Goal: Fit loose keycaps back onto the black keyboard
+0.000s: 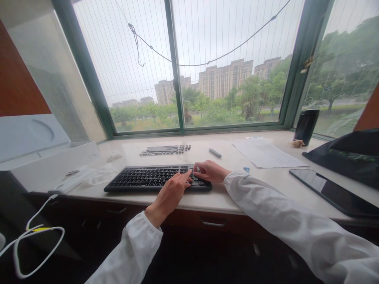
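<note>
black keyboard (154, 178), sockets (130, 175) bare (left hand (175, 184), right hand (211, 171) at right end)

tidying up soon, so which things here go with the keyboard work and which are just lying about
Likely part of the job: black keyboard, loose keys laid out behind it.

Seemingly just lying about: printed paper, dark-screened device, black cylinder. I can't place the small grey bar.
</note>
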Action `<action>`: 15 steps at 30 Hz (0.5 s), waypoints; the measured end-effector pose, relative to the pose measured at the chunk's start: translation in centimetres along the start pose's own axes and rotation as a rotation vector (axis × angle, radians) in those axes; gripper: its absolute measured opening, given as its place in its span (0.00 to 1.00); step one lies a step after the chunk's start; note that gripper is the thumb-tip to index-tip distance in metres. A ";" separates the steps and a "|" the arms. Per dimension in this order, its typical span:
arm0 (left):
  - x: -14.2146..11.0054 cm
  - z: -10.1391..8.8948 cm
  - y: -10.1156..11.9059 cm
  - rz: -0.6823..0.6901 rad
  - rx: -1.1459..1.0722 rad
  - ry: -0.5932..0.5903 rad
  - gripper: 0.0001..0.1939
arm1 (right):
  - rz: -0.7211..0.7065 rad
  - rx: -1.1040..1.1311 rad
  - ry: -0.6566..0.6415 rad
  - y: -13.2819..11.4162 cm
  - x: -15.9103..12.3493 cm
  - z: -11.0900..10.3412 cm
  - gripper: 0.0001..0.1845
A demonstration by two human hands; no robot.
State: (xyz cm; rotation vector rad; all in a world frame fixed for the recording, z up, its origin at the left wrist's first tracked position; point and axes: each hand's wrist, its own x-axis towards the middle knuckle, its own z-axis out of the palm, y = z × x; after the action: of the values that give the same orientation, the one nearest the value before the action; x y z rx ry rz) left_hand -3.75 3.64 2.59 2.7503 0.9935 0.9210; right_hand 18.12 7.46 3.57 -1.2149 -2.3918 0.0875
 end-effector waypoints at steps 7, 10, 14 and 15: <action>0.4 -0.7 0.1 -0.069 -0.009 0.008 0.25 | -0.019 0.004 0.003 0.0 -0.1 0.2 0.11; 0.9 -0.9 0.2 -0.053 0.020 -0.017 0.25 | -0.037 -0.001 0.009 -0.1 -0.1 0.0 0.10; 1.1 -1.0 0.3 -0.027 0.049 -0.041 0.25 | -0.071 -0.002 0.035 -0.1 -0.1 0.0 0.10; 1.1 -1.0 0.3 -0.023 0.056 -0.042 0.25 | -0.077 -0.003 0.044 0.0 0.0 0.0 0.10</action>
State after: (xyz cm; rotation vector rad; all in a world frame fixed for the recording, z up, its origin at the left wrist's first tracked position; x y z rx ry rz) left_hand -3.45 3.98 4.04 2.7847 1.0576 0.8417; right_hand 18.10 7.41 3.55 -1.1133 -2.3983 0.0329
